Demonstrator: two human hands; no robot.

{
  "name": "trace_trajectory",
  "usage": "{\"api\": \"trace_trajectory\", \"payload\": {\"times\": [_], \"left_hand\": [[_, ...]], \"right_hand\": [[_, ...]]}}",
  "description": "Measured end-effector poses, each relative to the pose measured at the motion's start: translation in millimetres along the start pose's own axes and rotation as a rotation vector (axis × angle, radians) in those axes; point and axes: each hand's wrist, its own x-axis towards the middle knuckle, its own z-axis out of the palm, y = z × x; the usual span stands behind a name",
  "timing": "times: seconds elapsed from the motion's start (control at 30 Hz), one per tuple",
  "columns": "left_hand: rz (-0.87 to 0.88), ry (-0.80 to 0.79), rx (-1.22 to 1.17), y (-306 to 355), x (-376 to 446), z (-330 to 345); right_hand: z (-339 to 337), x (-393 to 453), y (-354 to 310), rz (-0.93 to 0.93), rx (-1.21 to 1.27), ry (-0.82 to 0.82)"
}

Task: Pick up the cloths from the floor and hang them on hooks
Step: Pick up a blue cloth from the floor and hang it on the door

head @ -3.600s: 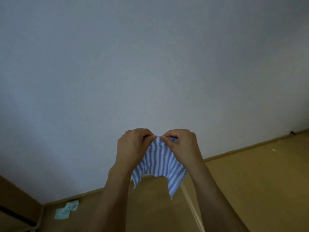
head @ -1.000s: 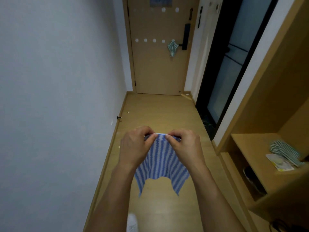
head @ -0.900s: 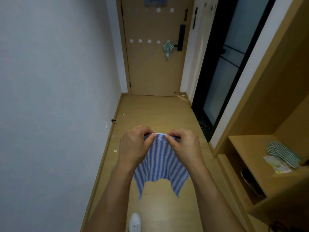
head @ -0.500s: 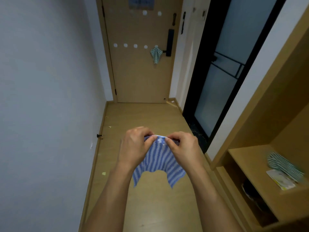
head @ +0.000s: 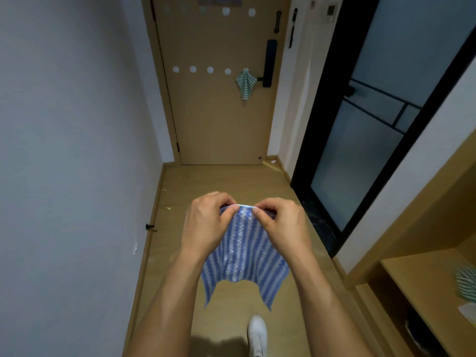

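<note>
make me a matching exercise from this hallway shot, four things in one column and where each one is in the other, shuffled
Things:
1. blue striped cloth
2. green striped cloth
3. white shoe
4. black door handle

Places:
A. on the floor at the bottom of the view
B. pinched between both hands
C. hanging on the door
D. upright at the door's right edge

Pairs: 1-B, 2-C, 3-A, 4-D

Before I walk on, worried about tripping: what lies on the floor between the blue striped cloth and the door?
In the head view, bare wooden floor lies between blue striped cloth and door.
</note>
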Motion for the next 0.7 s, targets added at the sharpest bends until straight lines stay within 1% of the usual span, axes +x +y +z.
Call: {"api": "trace_trajectory", "payload": {"times": [0.13, 0.4, 0.7], "left_hand": [[-0.004, 0.031, 0.037, -24, 70, 23], [-0.086, 0.068, 0.091, -60, 222, 69], [-0.075, 0.057, 0.09, -94, 352, 125]], "right_hand": [[17, 79, 22, -0.026, 0.047, 0.001], [36, 257, 60, -0.079, 0.089, -0.064], [52, 392, 107, -0.078, 0.076, -0.044]]}}
